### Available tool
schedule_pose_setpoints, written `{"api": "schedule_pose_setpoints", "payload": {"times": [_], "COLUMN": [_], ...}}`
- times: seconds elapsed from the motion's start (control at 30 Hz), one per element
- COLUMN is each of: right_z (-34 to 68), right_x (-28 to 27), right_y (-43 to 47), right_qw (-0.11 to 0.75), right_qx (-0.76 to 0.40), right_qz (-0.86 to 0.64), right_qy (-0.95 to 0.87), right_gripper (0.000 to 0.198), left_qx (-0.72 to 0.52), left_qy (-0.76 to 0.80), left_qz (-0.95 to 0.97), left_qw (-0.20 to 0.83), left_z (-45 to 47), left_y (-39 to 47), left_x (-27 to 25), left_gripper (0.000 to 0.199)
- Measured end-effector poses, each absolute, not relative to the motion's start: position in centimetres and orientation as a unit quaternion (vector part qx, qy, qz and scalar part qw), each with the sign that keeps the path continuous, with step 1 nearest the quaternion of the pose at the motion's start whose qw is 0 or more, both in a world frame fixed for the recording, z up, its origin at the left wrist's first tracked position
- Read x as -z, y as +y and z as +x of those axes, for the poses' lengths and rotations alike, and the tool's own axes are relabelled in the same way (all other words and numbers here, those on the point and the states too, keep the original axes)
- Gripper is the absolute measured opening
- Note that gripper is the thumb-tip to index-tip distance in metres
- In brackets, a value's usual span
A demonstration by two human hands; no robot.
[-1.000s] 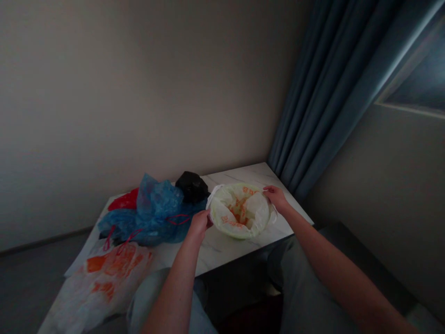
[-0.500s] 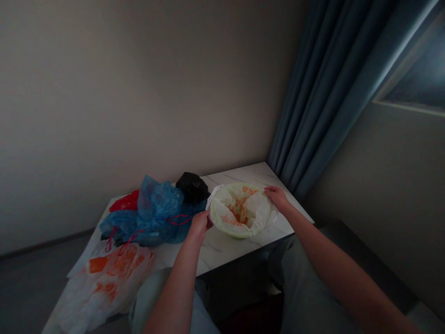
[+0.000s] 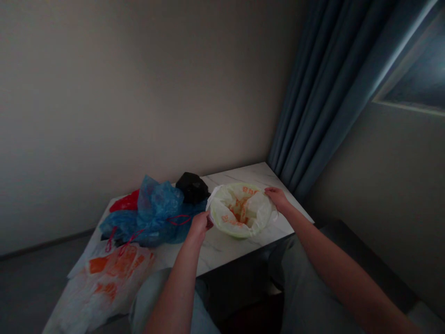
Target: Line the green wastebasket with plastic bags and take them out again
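A round, pale green bin (image 3: 239,235) stands on the marble-patterned table, its mouth facing up toward me. Inside it hangs a white plastic bag (image 3: 259,211) with orange print, its edge folded over the rim. At the left side of the rim, my left hand (image 3: 201,222) is closed on the edge of the bag. My right hand (image 3: 276,195) pinches the bag's edge at the far right of the rim. The bottom of the bin is hidden by the bag.
Left of the bin lie crumpled blue plastic bags (image 3: 153,218) with pink drawstrings, a black bag (image 3: 192,187) and a red bag (image 3: 125,202). A white bag with orange print (image 3: 104,287) spreads over the near left of the table (image 3: 222,253). A blue curtain (image 3: 313,102) hangs at right.
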State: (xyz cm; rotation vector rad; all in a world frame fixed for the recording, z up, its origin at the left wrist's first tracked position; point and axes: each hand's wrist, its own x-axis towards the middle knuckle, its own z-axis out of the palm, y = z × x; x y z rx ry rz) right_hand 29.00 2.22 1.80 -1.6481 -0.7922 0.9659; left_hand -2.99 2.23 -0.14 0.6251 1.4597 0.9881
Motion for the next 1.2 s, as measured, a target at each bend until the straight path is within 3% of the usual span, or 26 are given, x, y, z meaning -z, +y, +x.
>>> {"api": "schedule_pose_setpoints", "payload": {"times": [0.73,0.93,1.2], "right_z": [29.0,29.1,29.3], "right_x": [-1.6,-1.5,-0.5], "right_y": [2.1,2.1,2.0], "right_qw": [0.514,0.486,0.421], "right_qx": [-0.413,-0.410,-0.385], "right_qz": [-0.690,-0.706,-0.746], "right_qy": [-0.298,-0.312,-0.343], "right_gripper": [0.007,0.004,0.015], "left_qx": [-0.423,-0.424,-0.420], "left_qy": [0.623,0.627,0.635], "left_qz": [0.239,0.231,0.225], "left_qw": [0.614,0.611,0.608], "left_z": [-3.2,-3.2,-3.2], "left_y": [2.0,2.2,2.1], "left_x": [-0.3,-0.2,-0.2], "left_gripper": [0.016,0.017,0.015]}}
